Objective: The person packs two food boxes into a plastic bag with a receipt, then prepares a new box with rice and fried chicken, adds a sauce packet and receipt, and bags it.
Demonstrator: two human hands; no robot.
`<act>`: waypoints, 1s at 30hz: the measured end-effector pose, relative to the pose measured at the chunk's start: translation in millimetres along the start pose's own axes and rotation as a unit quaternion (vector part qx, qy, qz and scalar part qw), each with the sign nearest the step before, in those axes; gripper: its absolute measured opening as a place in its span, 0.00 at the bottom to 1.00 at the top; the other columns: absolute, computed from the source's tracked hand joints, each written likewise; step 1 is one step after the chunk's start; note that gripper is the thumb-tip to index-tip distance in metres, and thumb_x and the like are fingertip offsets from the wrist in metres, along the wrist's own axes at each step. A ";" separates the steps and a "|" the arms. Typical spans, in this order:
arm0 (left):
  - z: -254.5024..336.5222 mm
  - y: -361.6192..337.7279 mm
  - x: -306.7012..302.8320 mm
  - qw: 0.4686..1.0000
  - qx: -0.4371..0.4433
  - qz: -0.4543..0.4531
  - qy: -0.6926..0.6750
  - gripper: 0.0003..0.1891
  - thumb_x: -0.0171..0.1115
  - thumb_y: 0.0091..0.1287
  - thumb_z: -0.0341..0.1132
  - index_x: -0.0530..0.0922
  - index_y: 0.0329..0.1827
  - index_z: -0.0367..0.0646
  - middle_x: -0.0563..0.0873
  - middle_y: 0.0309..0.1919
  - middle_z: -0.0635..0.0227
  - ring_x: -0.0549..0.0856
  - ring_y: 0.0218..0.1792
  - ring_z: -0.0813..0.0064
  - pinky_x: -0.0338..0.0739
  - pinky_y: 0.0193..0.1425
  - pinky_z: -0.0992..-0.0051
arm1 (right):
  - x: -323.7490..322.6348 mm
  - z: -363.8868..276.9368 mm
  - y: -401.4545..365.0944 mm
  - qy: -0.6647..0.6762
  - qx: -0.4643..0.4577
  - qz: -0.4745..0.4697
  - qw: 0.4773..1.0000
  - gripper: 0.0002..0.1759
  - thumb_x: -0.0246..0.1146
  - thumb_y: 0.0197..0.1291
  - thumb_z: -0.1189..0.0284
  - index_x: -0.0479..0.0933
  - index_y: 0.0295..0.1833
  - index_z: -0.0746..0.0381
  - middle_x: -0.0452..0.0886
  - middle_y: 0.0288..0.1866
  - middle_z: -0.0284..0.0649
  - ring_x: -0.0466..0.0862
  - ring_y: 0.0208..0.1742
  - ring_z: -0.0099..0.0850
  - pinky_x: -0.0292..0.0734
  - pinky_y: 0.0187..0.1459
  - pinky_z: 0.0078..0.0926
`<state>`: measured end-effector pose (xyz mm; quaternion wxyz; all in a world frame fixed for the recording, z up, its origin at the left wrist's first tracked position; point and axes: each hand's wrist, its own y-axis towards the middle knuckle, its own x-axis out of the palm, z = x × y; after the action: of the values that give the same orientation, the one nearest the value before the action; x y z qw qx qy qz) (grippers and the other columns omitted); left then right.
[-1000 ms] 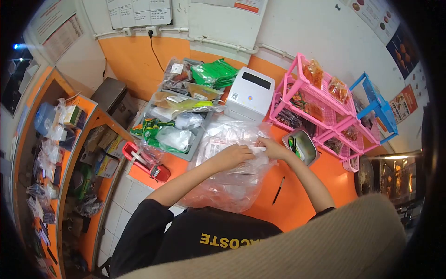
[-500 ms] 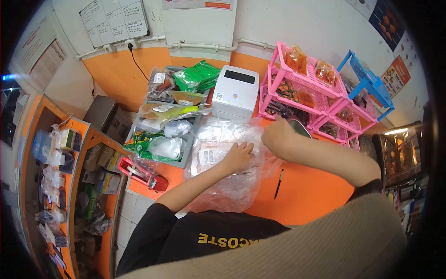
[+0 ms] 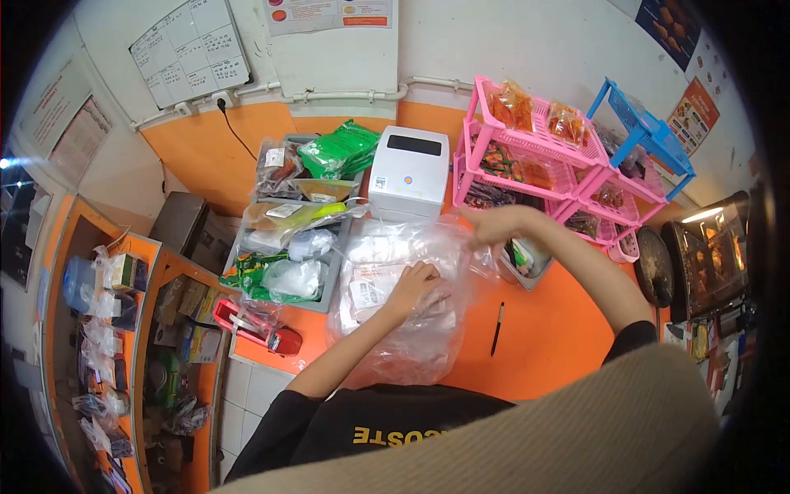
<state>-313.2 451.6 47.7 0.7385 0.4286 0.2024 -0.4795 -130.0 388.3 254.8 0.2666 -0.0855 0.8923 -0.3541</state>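
A large clear plastic bag lies on the orange table, with packs bearing a white printed label inside or beneath its film. My left hand rests on the bag over these packs, fingers lightly bent and laid on the surface. At the bag's far right corner, my right hand is closed on the bunched plastic. Its fingertips are partly hidden by the hand itself and blurred. Just behind the bag stands a white label printer.
Left of the bag, a grey divided tray holds green packets and plastic bags. A red tape dispenser sits at the table's left edge. On the right are a black pen, a grey container and pink stacked racks.
My right hand has moved away from me along the bag's right side, uncovering more of the grey container. My left hand stays on the packs. The view has shifted slightly.
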 end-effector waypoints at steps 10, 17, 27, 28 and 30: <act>20.2 3.8 -35.9 0.886 -0.112 0.262 -0.367 0.22 0.63 0.60 0.31 0.67 0.55 0.36 0.78 0.52 0.55 0.80 0.53 0.60 0.73 0.57 0.62 | 62.4 -44.3 42.9 0.148 -0.299 0.096 0.938 0.35 0.66 0.54 0.75 0.56 0.64 0.59 0.76 0.43 0.39 0.81 0.38 0.23 0.77 0.41 0.21; 33.1 38.8 -90.4 0.962 -0.042 0.217 -0.158 0.07 0.66 0.59 0.27 0.76 0.32 0.36 0.73 0.23 0.63 0.73 0.21 0.72 0.66 0.26 0.73 | 71.1 21.9 16.6 0.109 -0.371 0.324 0.863 0.41 0.71 0.49 0.66 0.59 0.66 0.64 0.72 0.56 0.44 0.78 0.52 0.34 0.75 0.52 0.30; 51.2 56.0 -119.9 0.990 0.025 0.101 -0.097 0.06 0.62 0.60 0.29 0.75 0.34 0.36 0.77 0.27 0.58 0.78 0.27 0.62 0.71 0.30 0.70 | 128.1 69.8 63.4 -0.018 -0.313 0.307 0.899 0.63 0.79 0.31 0.53 0.53 0.71 0.67 0.58 0.70 0.48 0.59 0.72 0.46 0.51 0.72 0.41; 50.3 54.5 -112.9 0.993 0.045 0.079 -0.075 0.06 0.60 0.60 0.29 0.75 0.36 0.37 0.78 0.30 0.57 0.80 0.29 0.59 0.73 0.31 0.68 | 133.5 74.2 77.2 -0.028 -0.305 0.280 0.910 0.60 0.77 0.36 0.53 0.52 0.71 0.66 0.58 0.71 0.48 0.59 0.72 0.45 0.50 0.72 0.41; 56.1 48.9 -87.6 0.998 0.066 -0.007 -0.006 0.09 0.58 0.58 0.29 0.74 0.41 0.37 0.79 0.36 0.56 0.82 0.34 0.55 0.76 0.35 0.65 | 142.0 68.5 94.5 -0.195 -0.299 0.320 0.878 0.53 0.68 0.45 0.53 0.52 0.72 0.63 0.55 0.73 0.45 0.55 0.74 0.44 0.47 0.72 0.45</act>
<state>-316.5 460.5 162.3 0.7065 0.4716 0.1689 -0.4999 -209.6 369.1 90.3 0.4956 0.0619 0.8644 0.0576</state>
